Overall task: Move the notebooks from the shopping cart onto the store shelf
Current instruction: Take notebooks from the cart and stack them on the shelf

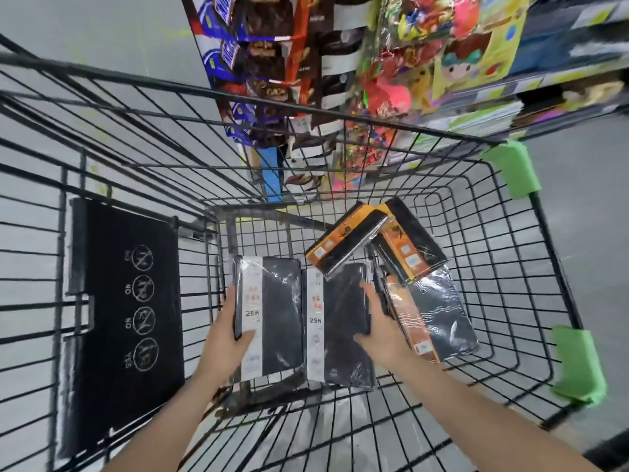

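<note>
In the shopping cart (pixel 531 253), the left hand (pixel 228 338) clamps thumb and fingers on the left black notebook (pixel 272 315); the right hand (pixel 376 321) curls round the neighbouring notebook (pixel 340 321), orange-banded notebooks (pixel 408 247) toward the right wall

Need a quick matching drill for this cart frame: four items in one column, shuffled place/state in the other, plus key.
Items
1. left hand
2. right hand
3. orange-banded notebooks
4. green corner bumper

Places/states
A. piled at angles at the far right of the cart bed
B. grips the left edge of the left 25K notebook
C. sits on the cart rim next to the store shelf
D. holds the right edge of the right 25K notebook

Pairs: 1-B, 2-D, 3-A, 4-C
</note>
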A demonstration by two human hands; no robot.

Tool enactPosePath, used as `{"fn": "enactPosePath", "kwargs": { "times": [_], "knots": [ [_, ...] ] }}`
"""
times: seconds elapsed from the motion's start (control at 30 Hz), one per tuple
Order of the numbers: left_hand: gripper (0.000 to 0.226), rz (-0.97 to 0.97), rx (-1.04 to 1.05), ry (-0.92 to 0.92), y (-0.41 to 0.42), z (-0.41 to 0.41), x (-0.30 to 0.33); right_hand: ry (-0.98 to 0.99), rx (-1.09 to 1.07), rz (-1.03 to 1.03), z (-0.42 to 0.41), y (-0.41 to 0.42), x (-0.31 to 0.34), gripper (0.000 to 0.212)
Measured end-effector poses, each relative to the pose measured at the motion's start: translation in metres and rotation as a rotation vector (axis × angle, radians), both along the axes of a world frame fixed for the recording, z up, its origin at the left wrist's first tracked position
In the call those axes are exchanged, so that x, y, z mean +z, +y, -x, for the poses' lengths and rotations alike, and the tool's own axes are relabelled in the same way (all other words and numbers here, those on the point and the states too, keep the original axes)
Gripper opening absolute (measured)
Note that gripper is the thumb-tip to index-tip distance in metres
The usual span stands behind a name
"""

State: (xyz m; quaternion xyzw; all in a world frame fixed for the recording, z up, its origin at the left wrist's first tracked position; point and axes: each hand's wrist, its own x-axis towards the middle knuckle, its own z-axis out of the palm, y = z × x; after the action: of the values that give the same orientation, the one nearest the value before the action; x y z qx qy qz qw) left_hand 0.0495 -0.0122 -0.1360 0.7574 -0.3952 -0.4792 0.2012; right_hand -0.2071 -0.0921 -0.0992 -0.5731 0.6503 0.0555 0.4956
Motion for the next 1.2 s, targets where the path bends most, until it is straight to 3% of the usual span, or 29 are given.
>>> {"fn": "enactPosePath", "kwargs": {
  "times": [0.17, 0.33, 0.57, 0.77, 0.93, 1.2],
  "knots": [
    [0.085, 0.014, -0.066, -0.001, -0.009, 0.008, 0.03, -0.041, -0.043, -0.007, -0.009, 0.007, 0.018, 0.086],
    [0.068, 0.046, -0.035, -0.023, -0.019, 0.003, 0.068, -0.056, -0.05, 0.076, 0.002, 0.004, 0.058, 0.068],
    [0.061, 0.08, 0.04, -0.083, -0.032, 0.007, 0.143, -0.165, -0.201, 0.197, 0.049, -0.007, 0.119, 0.06],
    [0.06, 0.256, 0.026, -0.044, -0.058, 0.033, 0.19, -0.276, -0.247, 0.324, 0.103, -0.023, 0.173, 0.056],
    [0.06, 0.352, 0.015, -0.058, -0.088, 0.102, 0.216, -0.295, -0.283, 0.459, 0.174, -0.05, 0.199, 0.052],
    [0.059, 0.439, 0.07, 0.027, -0.131, 0.267, 0.255, -0.432, -0.286, 0.475, 0.331, -0.098, 0.231, 0.048]
  ]
}}
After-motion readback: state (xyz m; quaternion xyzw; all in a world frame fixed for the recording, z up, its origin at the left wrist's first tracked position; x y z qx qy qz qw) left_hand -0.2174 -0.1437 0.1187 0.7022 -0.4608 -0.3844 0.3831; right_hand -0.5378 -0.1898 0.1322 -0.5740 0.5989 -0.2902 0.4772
